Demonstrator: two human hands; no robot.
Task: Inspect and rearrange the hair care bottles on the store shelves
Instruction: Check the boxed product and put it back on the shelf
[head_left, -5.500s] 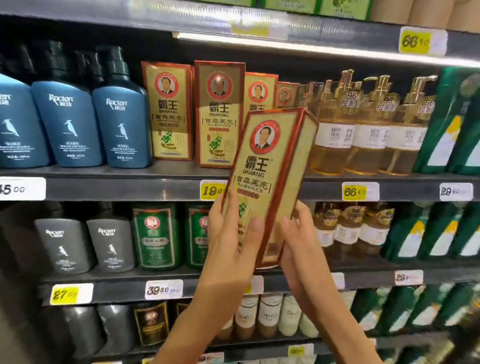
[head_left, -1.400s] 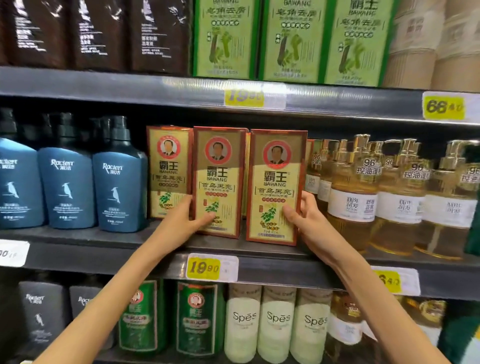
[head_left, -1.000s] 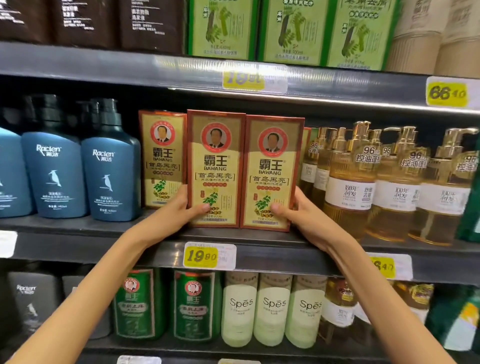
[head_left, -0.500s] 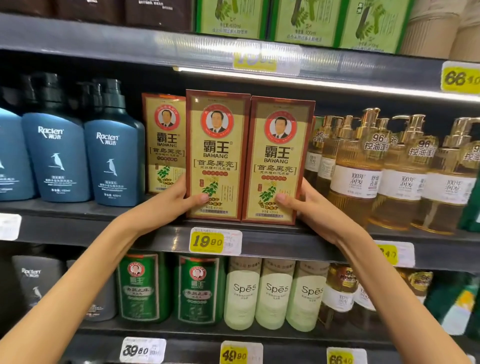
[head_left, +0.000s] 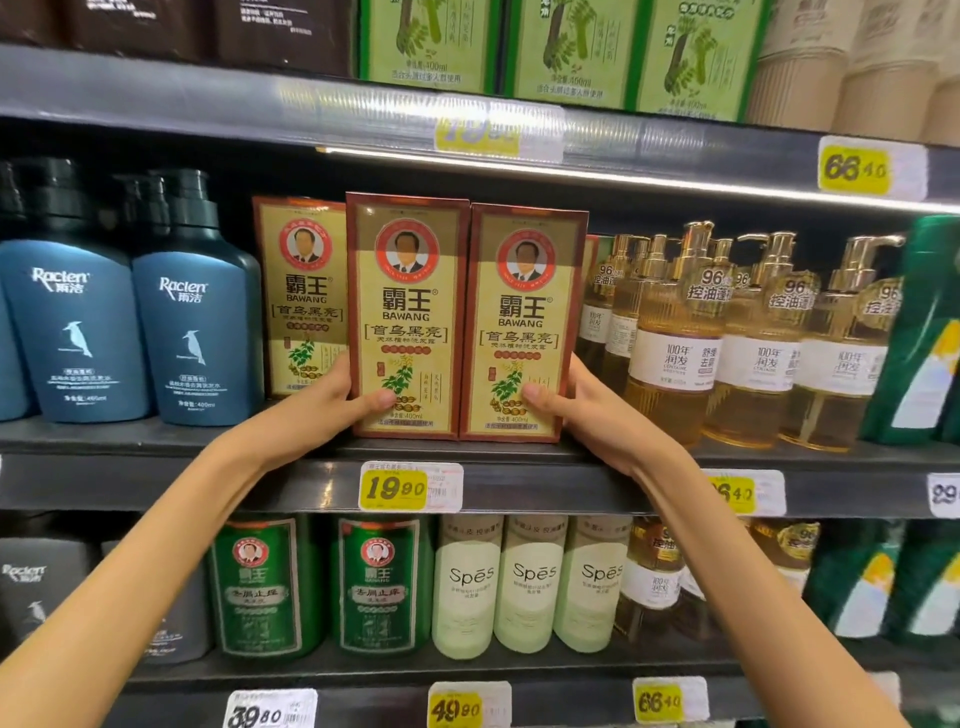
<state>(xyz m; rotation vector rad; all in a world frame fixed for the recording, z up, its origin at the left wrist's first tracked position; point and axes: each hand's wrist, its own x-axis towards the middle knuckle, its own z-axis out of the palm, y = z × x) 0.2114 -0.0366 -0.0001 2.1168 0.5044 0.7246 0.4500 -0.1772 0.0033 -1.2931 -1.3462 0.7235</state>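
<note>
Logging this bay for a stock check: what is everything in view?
Bawang boxes: three, gold and red, middle shelf centre.
Raclen bottles: two whole, blue, middle shelf left.
Pump bottles: several, amber, middle shelf right.
Green boxes: three, green, top shelf.
Bawang bottles: two, dark green, lower shelf.
Spes bottles: three, pale green, lower shelf centre.
Price tags: several, yellow, shelf edges.
Left hand: one, grips middle box.
Right hand: one, grips right box.
</note>
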